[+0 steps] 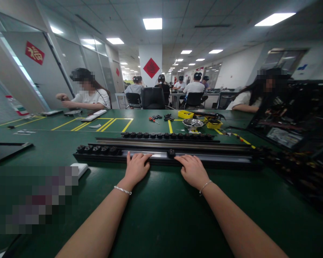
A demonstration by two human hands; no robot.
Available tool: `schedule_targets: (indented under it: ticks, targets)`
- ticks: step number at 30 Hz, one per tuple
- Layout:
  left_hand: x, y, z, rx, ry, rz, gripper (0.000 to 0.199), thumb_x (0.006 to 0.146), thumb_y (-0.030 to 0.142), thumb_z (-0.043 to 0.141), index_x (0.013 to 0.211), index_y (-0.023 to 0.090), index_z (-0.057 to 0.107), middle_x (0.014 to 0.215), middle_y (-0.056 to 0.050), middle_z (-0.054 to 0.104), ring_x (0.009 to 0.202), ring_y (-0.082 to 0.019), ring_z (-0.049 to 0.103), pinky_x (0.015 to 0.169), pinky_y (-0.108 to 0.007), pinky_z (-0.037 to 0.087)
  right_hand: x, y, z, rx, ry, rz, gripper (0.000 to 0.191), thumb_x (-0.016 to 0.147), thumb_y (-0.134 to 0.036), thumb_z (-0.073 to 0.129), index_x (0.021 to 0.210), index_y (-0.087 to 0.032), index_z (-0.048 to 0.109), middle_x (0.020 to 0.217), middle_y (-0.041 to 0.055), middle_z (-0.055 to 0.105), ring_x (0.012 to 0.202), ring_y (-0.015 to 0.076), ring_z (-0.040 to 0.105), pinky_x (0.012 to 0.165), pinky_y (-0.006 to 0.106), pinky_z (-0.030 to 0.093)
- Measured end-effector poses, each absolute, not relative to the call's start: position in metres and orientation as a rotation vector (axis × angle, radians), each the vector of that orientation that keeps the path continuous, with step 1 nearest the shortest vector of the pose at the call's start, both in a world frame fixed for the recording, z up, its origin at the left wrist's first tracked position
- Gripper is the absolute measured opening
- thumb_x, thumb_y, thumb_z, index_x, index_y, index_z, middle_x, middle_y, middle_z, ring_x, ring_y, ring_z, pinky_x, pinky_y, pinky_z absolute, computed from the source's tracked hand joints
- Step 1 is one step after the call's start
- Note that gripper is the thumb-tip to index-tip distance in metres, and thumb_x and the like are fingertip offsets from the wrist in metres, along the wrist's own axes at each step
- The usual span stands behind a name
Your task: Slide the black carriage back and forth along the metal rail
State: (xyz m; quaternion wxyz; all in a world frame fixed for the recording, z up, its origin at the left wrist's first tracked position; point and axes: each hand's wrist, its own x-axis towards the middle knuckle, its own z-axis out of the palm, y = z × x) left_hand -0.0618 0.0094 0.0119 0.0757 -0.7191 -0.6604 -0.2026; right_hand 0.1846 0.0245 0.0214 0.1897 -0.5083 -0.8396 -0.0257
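Note:
A long black rail-like housing [218, 163] lies across the green table in front of me, with a pale strip along its channel. My left hand [136, 165] rests on its near edge, fingers spread and the index finger stretched to the right over the channel. My right hand [194, 170] lies at the near edge too, its fingertips next to a small black block [171, 153] seated in the channel. Neither hand is wrapped round anything. Several similar black blocks [96, 150] stand in a row at the left end of the housing.
Behind it lie a metallic bar [161, 144] and another rail with black blocks [167, 135]. Farther back are a steel bowl [193, 124], yellow bins [185, 114] and an orange-handled screwdriver [154, 120]. Dark parts crowd the right. People sit left [93, 95] and right [247, 100].

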Motion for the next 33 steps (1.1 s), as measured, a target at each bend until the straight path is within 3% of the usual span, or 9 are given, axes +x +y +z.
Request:
schedule_targets:
  ticks: [33]
  targets:
    - [-0.0613, 0.0086, 0.0145, -2.158, -2.008, -0.587, 0.038, 0.083, 0.027, 0.045, 0.119, 0.036, 0.056, 0.098, -0.001, 0.064, 0.105, -0.022, 0.052, 0.109, -0.057, 0.006, 0.1922, 0.0252, 0.0248, -1.424, -2.367, -0.072, 0.049, 0.076, -0.011, 0.041, 0.12, -0.026, 0.057, 0.118, 0.0043, 0.061, 0.112, 0.0174, 0.048, 0.101, 0.039, 0.027]
